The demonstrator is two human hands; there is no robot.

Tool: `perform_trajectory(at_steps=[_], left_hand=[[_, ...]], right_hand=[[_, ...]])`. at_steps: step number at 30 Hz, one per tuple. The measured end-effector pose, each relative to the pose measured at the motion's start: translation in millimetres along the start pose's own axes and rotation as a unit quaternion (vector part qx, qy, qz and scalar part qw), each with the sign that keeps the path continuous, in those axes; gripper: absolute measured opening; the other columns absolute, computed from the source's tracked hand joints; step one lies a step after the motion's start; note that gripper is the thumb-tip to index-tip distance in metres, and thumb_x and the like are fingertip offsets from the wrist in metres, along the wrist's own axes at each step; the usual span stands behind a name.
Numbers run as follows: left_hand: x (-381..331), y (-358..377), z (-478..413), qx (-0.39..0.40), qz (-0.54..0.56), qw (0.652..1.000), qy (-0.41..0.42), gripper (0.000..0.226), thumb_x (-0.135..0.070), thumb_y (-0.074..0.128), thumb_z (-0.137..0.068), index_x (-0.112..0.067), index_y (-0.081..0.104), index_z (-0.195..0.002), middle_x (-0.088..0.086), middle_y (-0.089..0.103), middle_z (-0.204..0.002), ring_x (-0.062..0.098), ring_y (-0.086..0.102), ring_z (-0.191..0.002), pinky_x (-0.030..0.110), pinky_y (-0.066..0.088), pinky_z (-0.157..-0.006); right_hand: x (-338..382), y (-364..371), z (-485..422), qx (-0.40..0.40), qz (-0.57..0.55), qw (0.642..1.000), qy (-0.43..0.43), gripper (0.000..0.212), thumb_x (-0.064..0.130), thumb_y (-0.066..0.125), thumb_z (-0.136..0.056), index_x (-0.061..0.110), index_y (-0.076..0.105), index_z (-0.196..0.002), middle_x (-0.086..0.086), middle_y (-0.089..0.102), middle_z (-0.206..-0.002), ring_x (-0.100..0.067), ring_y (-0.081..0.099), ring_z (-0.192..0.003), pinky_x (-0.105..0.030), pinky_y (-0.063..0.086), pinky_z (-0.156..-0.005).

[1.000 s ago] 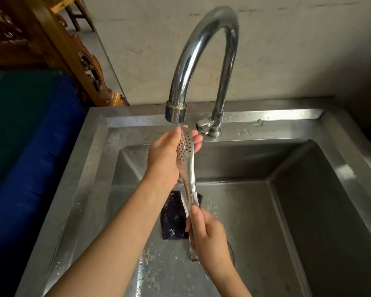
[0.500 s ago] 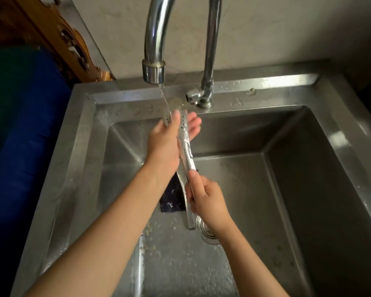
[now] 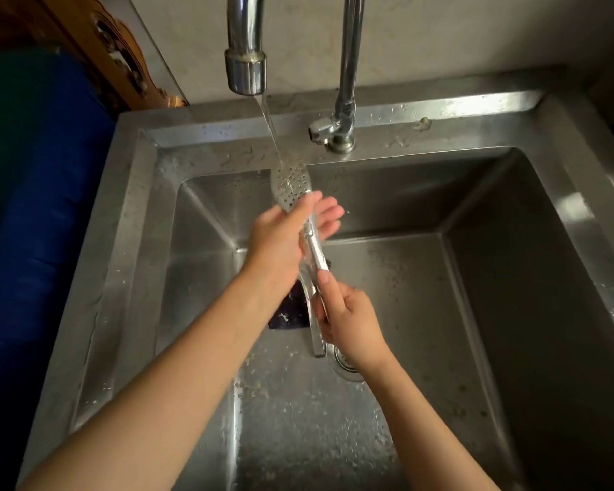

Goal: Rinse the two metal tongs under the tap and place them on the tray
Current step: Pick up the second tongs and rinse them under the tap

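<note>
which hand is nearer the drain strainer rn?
Right. The right hand grips the tongs at their handle end, just above the drain strainer and overlapping it in view. The left hand holds them up by the perforated head, toward the tap.

The curved chrome tap point(image 3: 245, 47) is cut off by the top edge; the dark flat object point(image 3: 288, 313) is partly hidden behind the left forearm point(image 3: 227, 331).

Silver steel, dotted and speckled

The tongs point(image 3: 291, 184) I'm rinsing are shiny silver, their spoon end patterned with small round holes. My sink point(image 3: 135, 214) is dull grey steel flecked with pale specks; a dark navy scrap point(image 3: 288, 313) lies inside; the tap point(image 3: 245, 47) gleams chrome.
</note>
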State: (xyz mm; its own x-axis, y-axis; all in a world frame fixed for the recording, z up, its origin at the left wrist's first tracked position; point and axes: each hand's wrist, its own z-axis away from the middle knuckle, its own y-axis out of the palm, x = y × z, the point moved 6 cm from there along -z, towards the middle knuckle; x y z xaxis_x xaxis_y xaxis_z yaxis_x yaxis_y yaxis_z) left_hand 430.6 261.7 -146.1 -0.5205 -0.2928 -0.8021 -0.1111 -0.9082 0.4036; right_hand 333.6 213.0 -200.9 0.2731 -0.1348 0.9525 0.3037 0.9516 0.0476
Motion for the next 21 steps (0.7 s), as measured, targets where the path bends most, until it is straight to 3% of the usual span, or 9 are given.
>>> perform_trajectory(at_steps=[3,6,8,10,13,15,19,21], left_hand=[[-24.6,-9.3,-13.4,-0.034,0.028,0.999,0.022,0.015,-0.008,0.056,-0.09,0.004,0.06,-0.098,0.015,0.073,-0.089,0.023,0.072,-0.081,0.028,0.058,-0.069],[-25.1,-5.9,-10.6,-0.059,0.08,0.995,0.021,0.017,-0.017,0.058,-0.09,0.0,0.061,-0.094,0.01,0.074,-0.077,0.02,0.072,-0.074,0.027,0.057,-0.064],[-7.9,-5.1,-0.6,-0.062,0.051,0.997,-0.003,0.02,-0.025,0.059,-0.089,-0.006,0.061,-0.094,0.003,0.073,-0.068,0.015,0.071,-0.065,0.023,0.055,-0.058],[6.2,-11.9,5.1,-0.082,0.017,0.996,-0.023,0.023,-0.035,0.06,-0.087,-0.012,0.06,-0.084,-0.003,0.067,-0.056,0.008,0.062,-0.048,0.019,0.049,-0.046],[10.7,-24.9,0.3,-0.109,0.045,0.992,-0.042,0.04,-0.054,0.056,-0.082,-0.018,0.048,-0.067,-0.008,0.049,-0.046,0.004,0.036,-0.032,0.015,0.028,-0.03],[10.1,-30.5,-5.5,-0.112,0.071,0.99,-0.057,0.046,-0.064,0.051,-0.08,-0.02,0.047,-0.066,-0.009,0.04,-0.042,0.003,0.027,-0.029,0.016,0.021,-0.027],[20.0,-28.0,-3.7,-0.081,0.058,0.99,-0.101,0.059,-0.073,0.042,-0.077,-0.019,0.039,-0.054,-0.006,0.038,-0.037,0.006,0.03,-0.026,0.015,0.022,-0.025],[18.3,-32.9,-1.0,-0.117,0.03,0.988,-0.096,0.057,-0.066,0.039,-0.084,-0.014,0.048,-0.064,-0.002,0.052,-0.044,0.009,0.046,-0.032,0.017,0.039,-0.032]], right_hand=[[-7.9,-0.6,9.3,0.007,0.03,1.0,0.001,0.055,0.043,0.041,-0.095,0.024,0.042,-0.044,0.008,0.04,-0.037,-0.003,0.035,-0.036,-0.016,0.032,-0.044],[-8.2,-1.6,12.0,-0.01,0.068,0.998,-0.011,0.052,0.044,0.042,-0.094,0.027,0.043,-0.044,0.01,0.043,-0.039,-0.004,0.039,-0.039,-0.019,0.034,-0.048],[-3.8,-5.1,9.0,-0.04,0.086,0.995,-0.027,0.045,0.039,0.045,-0.094,0.028,0.042,-0.05,0.015,0.046,-0.042,-0.003,0.04,-0.043,-0.017,0.034,-0.05],[1.6,-9.8,7.2,-0.06,0.096,0.992,-0.049,0.033,0.033,0.051,-0.092,0.028,0.044,-0.06,0.02,0.052,-0.049,-0.001,0.043,-0.048,-0.017,0.036,-0.052],[7.5,-8.1,11.7,-0.042,0.045,0.995,-0.077,0.004,0.025,0.053,-0.092,0.023,0.051,-0.089,0.019,0.058,-0.063,0.002,0.049,-0.056,-0.016,0.041,-0.056],[6.4,-6.8,13.9,-0.037,-0.035,0.997,-0.055,0.011,0.025,0.049,-0.094,0.021,0.05,-0.104,0.013,0.059,-0.073,-0.003,0.052,-0.062,-0.018,0.045,-0.058],[6.1,-5.0,7.8,0.004,-0.16,0.985,0.056,0.026,0.031,0.042,-0.097,0.013,0.059,-0.089,0.006,0.036,-0.053,-0.005,0.028,-0.04,-0.014,0.027,-0.035],[9.8,-5.1,6.7,0.017,-0.159,0.985,0.063,0.028,0.031,0.043,-0.097,0.011,0.054,-0.08,0.007,0.029,-0.049,-0.004,0.023,-0.038,-0.013,0.022,-0.034]])
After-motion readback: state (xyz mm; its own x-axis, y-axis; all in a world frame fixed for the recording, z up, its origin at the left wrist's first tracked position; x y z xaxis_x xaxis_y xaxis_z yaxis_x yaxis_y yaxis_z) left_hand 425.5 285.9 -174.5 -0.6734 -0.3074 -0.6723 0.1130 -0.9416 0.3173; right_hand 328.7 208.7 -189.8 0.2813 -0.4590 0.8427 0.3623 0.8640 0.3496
